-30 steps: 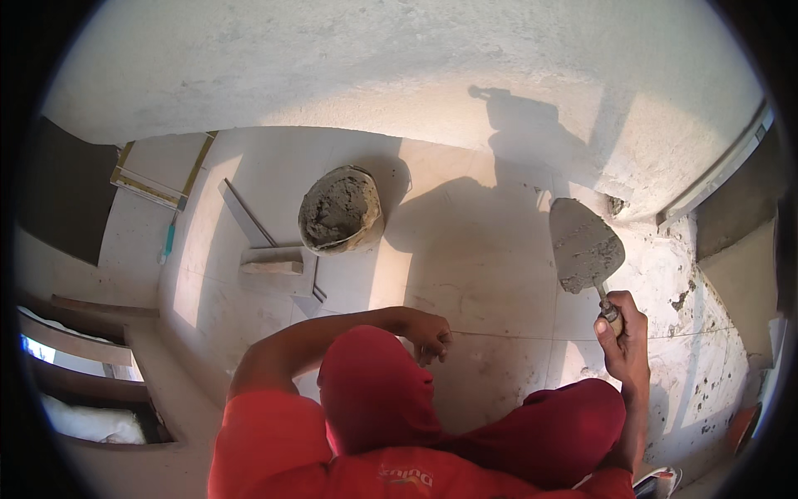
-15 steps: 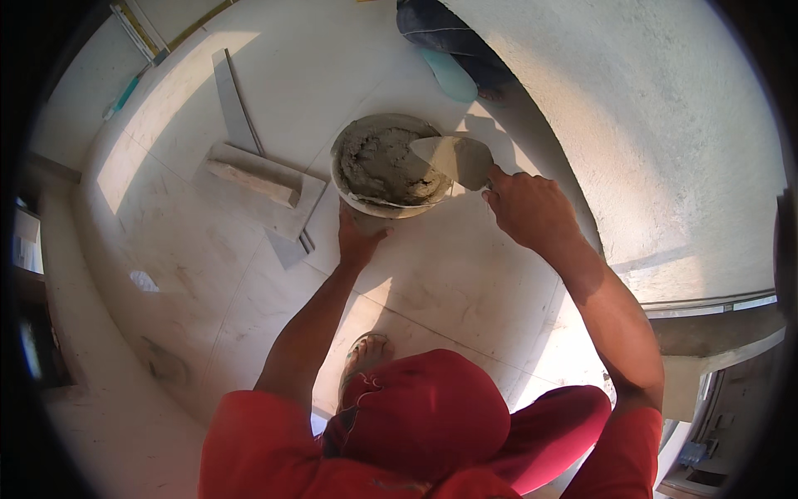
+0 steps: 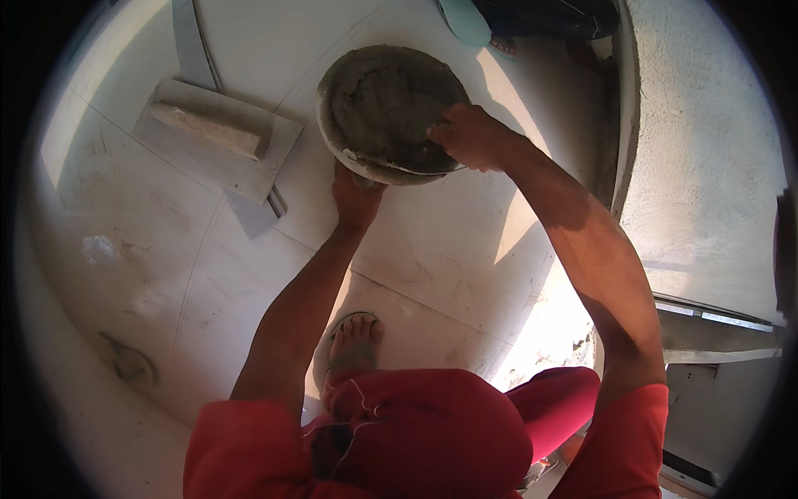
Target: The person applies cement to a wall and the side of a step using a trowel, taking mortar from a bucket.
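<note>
A round bowl (image 3: 331,137) with a pale rim holds wet grey mortar (image 3: 391,100). My left hand (image 3: 357,200) grips the bowl at its near side, the fingers partly hidden beneath it. Over the right part of the bowl, my right hand (image 3: 475,140) is closed on the handle of a trowel. The trowel's blade does not show clearly; it blends into the dark mortar or is hidden by the hand.
Left of the bowl, a flat plastering float (image 3: 283,150) with a wooden grip lies across a long grey strip (image 3: 191,50). Another person's foot and teal slipper (image 3: 465,21) are beyond the bowl. A rough pale wall (image 3: 706,150) rises at right.
My right hand has moved left with the trowel, from beside the bowl to over the mortar. The bowl looks larger and farther from the float. The whole view has shifted.
</note>
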{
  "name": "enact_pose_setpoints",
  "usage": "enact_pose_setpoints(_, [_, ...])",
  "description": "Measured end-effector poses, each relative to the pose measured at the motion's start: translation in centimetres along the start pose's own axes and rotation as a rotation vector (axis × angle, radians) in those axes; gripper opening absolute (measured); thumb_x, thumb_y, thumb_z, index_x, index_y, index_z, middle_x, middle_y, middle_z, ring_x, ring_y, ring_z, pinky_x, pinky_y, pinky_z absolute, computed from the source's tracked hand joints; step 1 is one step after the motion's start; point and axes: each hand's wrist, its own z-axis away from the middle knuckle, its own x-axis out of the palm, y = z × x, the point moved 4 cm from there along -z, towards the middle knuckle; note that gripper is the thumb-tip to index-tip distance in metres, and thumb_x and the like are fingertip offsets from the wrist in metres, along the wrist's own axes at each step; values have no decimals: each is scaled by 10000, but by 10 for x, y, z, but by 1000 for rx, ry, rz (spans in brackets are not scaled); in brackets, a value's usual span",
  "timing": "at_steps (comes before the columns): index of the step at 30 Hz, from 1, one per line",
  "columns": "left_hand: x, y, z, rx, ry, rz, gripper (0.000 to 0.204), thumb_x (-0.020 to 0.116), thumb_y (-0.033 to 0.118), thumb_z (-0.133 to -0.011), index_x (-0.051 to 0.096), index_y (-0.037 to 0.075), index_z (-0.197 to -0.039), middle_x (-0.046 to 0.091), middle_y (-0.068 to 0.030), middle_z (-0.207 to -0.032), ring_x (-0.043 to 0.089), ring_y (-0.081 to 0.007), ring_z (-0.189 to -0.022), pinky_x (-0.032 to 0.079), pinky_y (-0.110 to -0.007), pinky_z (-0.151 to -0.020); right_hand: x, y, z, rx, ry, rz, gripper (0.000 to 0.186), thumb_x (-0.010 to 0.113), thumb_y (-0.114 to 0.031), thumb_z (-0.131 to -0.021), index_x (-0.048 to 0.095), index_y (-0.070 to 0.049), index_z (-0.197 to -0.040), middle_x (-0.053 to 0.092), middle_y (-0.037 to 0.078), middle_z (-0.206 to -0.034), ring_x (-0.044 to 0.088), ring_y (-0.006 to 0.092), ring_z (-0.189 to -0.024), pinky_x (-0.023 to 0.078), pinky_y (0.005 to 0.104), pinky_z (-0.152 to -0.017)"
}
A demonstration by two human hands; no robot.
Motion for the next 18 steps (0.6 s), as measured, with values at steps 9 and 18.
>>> enact_pose_setpoints(9, [5, -5, 1, -7, -7, -64, 831, 951, 183, -796, 509, 17, -1481, 602, -219, -1435, 613, -423, -1346, 536, -501, -1084, 15, 28, 27, 65, -34, -419, 445, 559, -448, -1116, 669, -41, -1255, 543, 15, -701, 540, 103, -544, 451, 311, -473])
enact_pose_setpoints(18, [5, -21, 7, 120, -70, -256, 812, 904, 226, -852, 487, -20, -1504, 563, -283, -1454, 556, -473, -1385, 500, -531, -1109, 15, 42, 70, -39, 57, -701, 344, 567, -383, -1122, 671, -55, -1125, 488, -4, -669, 470, 84, -526, 406, 301, -491])
